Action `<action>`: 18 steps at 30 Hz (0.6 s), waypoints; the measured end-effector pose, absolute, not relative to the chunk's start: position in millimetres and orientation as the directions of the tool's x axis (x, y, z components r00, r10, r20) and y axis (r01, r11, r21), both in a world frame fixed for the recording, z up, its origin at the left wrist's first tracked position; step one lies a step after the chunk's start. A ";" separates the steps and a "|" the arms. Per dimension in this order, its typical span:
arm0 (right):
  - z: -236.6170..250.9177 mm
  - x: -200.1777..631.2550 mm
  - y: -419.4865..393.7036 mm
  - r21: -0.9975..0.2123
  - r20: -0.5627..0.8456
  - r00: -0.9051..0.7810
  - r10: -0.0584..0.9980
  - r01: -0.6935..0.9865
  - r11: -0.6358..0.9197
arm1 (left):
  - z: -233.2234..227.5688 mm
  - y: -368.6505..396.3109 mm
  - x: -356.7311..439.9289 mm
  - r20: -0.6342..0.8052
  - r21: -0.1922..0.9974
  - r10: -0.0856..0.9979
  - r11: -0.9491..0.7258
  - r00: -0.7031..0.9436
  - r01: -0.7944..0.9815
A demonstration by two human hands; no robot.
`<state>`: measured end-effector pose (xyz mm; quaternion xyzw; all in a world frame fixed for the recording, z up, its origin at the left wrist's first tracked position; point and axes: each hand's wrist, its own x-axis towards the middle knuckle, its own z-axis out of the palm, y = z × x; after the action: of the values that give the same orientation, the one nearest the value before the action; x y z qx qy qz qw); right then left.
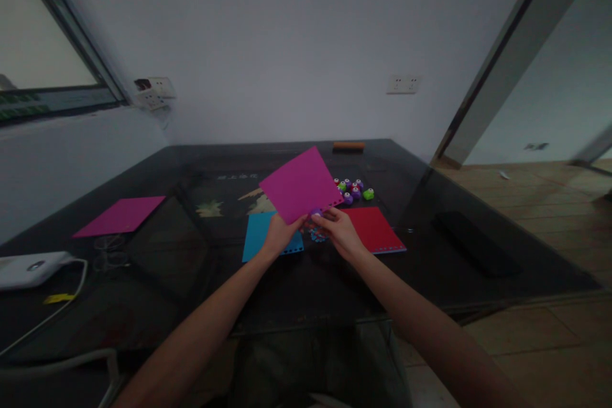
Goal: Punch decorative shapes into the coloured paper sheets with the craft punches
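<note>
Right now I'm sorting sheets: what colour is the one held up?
Magenta sheet, seen from the head camera.

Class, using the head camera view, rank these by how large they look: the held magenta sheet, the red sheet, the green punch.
1. held magenta sheet, though nearness to the camera inflates it
2. red sheet
3. green punch

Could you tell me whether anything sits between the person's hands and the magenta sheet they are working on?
Nothing visible does. The left hand grips the raised magenta sheet at its lower edge, and the right hand meets that same edge, apparently with a small punch there. The blue sheet and red sheet lie underneath.
</note>
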<state>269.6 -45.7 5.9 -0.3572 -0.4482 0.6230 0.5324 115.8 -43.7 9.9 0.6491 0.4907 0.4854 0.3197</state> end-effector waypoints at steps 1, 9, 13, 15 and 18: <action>5.9 269.6 -45.6 -0.939 0.029 -0.176 0.984 -0.342 -0.034 | 9.9 -43.6 115.8 0.316 0.892 0.947 -0.315 0.051 0.324; 7.7 268.8 -45.8 -0.947 0.024 -0.142 0.990 -0.321 -0.023 | 10.0 -44.1 116.6 0.310 0.902 0.950 -0.305 0.031 0.304; 8.4 268.7 -45.9 -0.954 0.014 -0.131 0.991 -0.297 -0.025 | 10.0 -44.6 116.1 0.313 0.902 0.948 -0.314 0.050 0.298; 8.3 269.0 -45.9 -0.959 0.010 -0.132 0.991 -0.282 -0.028 | 10.3 -44.6 116.0 0.313 0.901 0.948 -0.317 0.064 0.295; 8.6 269.5 -46.5 -0.963 0.013 -0.141 0.990 -0.267 -0.026 | 10.9 -44.5 116.0 0.307 0.901 0.949 -0.312 0.066 0.301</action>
<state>269.5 -46.5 8.6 -0.3927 -0.4602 0.5988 0.5248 116.0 -44.5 10.9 0.6490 0.4817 0.4848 0.3343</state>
